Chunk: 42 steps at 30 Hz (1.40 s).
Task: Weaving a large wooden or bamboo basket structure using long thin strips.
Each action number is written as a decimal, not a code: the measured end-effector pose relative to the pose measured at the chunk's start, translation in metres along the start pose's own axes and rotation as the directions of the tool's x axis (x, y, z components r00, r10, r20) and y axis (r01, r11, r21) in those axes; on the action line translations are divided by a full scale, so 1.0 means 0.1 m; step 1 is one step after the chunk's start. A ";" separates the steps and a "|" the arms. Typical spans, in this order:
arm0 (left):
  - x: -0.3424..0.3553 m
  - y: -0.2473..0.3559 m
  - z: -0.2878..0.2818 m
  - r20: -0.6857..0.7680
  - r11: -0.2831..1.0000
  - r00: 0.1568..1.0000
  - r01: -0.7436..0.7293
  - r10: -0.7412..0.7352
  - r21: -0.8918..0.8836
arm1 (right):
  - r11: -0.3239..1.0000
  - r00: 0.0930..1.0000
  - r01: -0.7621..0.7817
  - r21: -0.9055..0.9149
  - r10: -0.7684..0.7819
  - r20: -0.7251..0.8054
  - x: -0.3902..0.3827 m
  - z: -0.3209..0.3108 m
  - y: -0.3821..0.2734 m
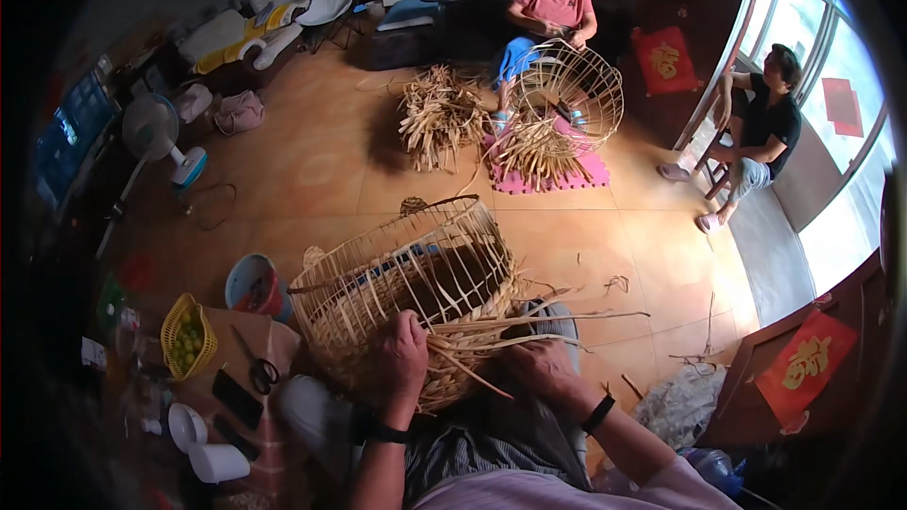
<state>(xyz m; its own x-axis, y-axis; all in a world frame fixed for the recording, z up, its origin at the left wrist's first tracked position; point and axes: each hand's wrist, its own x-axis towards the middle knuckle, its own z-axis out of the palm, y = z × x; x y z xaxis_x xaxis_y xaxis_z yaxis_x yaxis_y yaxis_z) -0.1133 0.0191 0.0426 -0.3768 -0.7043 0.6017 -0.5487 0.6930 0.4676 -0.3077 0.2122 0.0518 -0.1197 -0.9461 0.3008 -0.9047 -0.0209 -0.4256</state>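
Observation:
A half-woven basket rests tilted on my lap, with braided plant strips on its lower wall and bare upright ribs above, ending in a hoop. My left hand is closed on strips at the basket's near wall, its fingertips against the ribs. Loose straw-coloured strips run from there to the right, past my right hand. The right hand is at the basket's right side, fingers curled around strips; its fingertips are partly hidden. Dark bands circle both wrists.
Scissors, a phone and a yellow basket of green fruit lie at left, near a blue bucket. Ahead, a person handles another basket frame beside a strip pile. Another person sits by the door.

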 end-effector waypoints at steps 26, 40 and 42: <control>0.07 0.13 -0.13 0.086 0.999 0.995 0.037 -0.040 0.027 | 0.998 0.999 -0.032 0.046 0.031 0.025 0.02 -0.04 -0.02; 0.03 0.18 -0.15 0.201 0.985 0.964 0.172 -0.174 0.027 | 1.000 1.000 -0.024 0.012 0.024 -0.007 -0.05 0.04 0.04; 0.05 0.15 -0.14 0.160 0.990 0.978 0.127 -0.135 0.058 | 0.999 0.998 -0.051 0.006 0.051 0.040 -0.01 -0.02 -0.01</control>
<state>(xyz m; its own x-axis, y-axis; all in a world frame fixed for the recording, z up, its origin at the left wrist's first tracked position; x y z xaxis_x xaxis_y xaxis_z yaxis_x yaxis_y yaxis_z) -0.1126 0.0284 0.0615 -0.4142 -0.8067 0.4214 -0.6342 0.5879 0.5021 -0.3075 0.2135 0.0531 -0.1493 -0.9582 0.2441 -0.8950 0.0260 -0.4454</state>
